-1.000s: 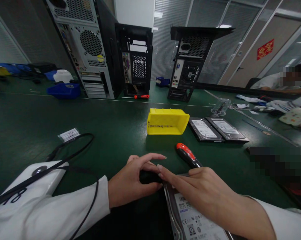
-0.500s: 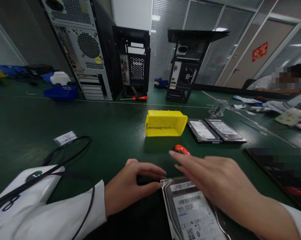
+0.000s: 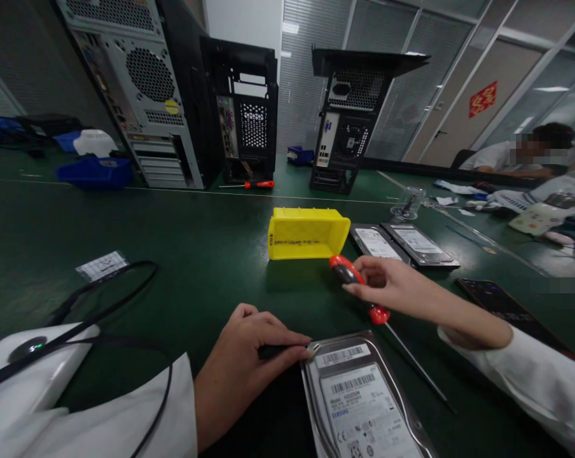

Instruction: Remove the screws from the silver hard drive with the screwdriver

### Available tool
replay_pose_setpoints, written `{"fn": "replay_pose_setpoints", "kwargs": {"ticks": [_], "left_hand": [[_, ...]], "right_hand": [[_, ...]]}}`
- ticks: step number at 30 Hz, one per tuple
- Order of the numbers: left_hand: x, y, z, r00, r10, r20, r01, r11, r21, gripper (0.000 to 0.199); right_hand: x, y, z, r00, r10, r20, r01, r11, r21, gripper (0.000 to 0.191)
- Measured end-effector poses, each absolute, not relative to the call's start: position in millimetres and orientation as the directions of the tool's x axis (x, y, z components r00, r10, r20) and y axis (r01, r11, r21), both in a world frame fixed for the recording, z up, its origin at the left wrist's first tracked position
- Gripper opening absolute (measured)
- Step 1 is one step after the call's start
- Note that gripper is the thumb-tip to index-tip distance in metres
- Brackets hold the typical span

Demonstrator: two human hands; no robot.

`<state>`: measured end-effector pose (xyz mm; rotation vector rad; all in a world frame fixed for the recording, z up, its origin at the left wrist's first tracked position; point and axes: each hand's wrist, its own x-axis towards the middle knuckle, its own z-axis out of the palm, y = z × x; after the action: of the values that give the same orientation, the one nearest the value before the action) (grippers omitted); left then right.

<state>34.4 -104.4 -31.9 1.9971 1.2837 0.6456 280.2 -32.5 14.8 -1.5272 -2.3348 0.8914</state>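
A silver hard drive with a white label lies on the green table in front of me, running off the bottom of the view. My left hand pinches its near-left upper corner between thumb and forefinger. To the right, my right hand has its fingers closed around the red and black handle of a screwdriver. The screwdriver's long thin shaft slants down to the right beside the drive, its tip toward me. Part of the handle is hidden behind my fingers.
A yellow bin stands ahead, with two more hard drives beside it. Computer cases line the back, and another screwdriver lies there. A phone is at right; black cables loop at left. A person sits far right.
My right hand has moved off the hard drive, up and right, and taken hold of the screwdriver. My left thumb and forefinger have closed on the drive's corner.
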Motion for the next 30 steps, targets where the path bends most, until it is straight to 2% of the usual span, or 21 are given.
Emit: {"fn": "replay_pose_setpoints", "kwargs": {"ticks": [2,3,6,9,10,11,12,13,14,15,18,21,24,27,30], "left_hand": [[33.8,-104.9,-31.7,0.387,0.921,0.030,0.591,-0.273,0.759,0.016],[33.5,-105.1,-31.9,0.386,0.922,0.016,0.590,-0.260,0.764,0.017],[32.0,-105.1,-32.9,0.385,0.923,-0.020,0.573,-0.222,0.789,0.020],[30.1,-104.6,-32.3,0.416,0.907,-0.064,0.561,-0.200,0.803,0.023],[29.6,-104.5,-31.4,0.424,0.902,-0.080,0.560,-0.192,0.806,0.023],[29.3,-104.6,-30.4,0.431,0.898,-0.094,0.558,-0.183,0.809,0.023],[29.1,-104.7,-29.3,0.430,0.897,-0.104,0.557,-0.173,0.812,0.022],[29.0,-104.9,-28.3,0.426,0.898,-0.110,0.558,-0.166,0.813,0.021],[28.9,-105.0,-27.5,0.422,0.900,-0.111,0.559,-0.162,0.813,0.020],[28.9,-105.1,-27.2,0.423,0.899,-0.114,0.560,-0.161,0.813,0.019],[28.8,-104.7,-28.3,0.442,0.891,-0.102,0.564,-0.188,0.804,0.019],[29.2,-104.3,-30.1,0.473,0.879,-0.061,0.572,-0.253,0.780,0.019],[30.3,-104.5,-29.4,0.496,0.868,-0.032,0.580,-0.305,0.755,0.018],[31.1,-104.2,-27.4,0.499,0.866,-0.043,0.584,-0.299,0.755,0.017],[30.8,-103.2,-26.8,0.482,0.873,-0.072,0.588,-0.262,0.765,0.018]], "right_hand": [[282.6,-31.3,35.3,-0.427,0.904,-0.016,0.586,0.263,-0.767,0.031],[282.0,-33.5,49.1,-0.372,0.925,0.078,0.511,0.274,-0.815,0.028],[270.5,-48.5,93.6,-0.182,0.933,0.311,0.330,0.356,-0.874,0.024],[245.0,-63.2,120.5,-0.257,0.808,0.530,0.110,0.569,-0.815,0.022],[234.7,-65.2,122.5,-0.336,0.785,0.520,0.082,0.575,-0.814,0.022],[224.4,-65.5,121.0,-0.365,0.741,0.563,-0.007,0.603,-0.798,0.020],[214.7,-64.0,116.5,-0.368,0.637,0.677,-0.155,0.676,-0.721,0.020],[206.1,-61.1,109.8,-0.356,0.578,0.734,-0.270,0.689,-0.673,0.028],[199.1,-57.2,101.7,-0.316,0.603,0.733,-0.340,0.649,-0.680,0.038],[194.0,-52.8,93.0,-0.401,0.600,0.693,-0.411,0.558,-0.721,0.049],[189.7,-41.4,70.1,-0.467,0.604,0.646,-0.448,0.468,-0.762,0.061],[195.5,-38.2,56.9,-0.458,0.611,0.646,-0.460,0.459,-0.760,0.063],[201.6,-41.3,50.5,-0.450,0.677,0.582,-0.448,0.393,-0.803,0.061],[204.1,-44.2,47.0,-0.458,0.724,0.515,-0.429,0.328,-0.842,0.061],[204.4,-44.7,45.8,-0.473,0.698,0.537,-0.454,0.329,-0.828,0.064]]}}
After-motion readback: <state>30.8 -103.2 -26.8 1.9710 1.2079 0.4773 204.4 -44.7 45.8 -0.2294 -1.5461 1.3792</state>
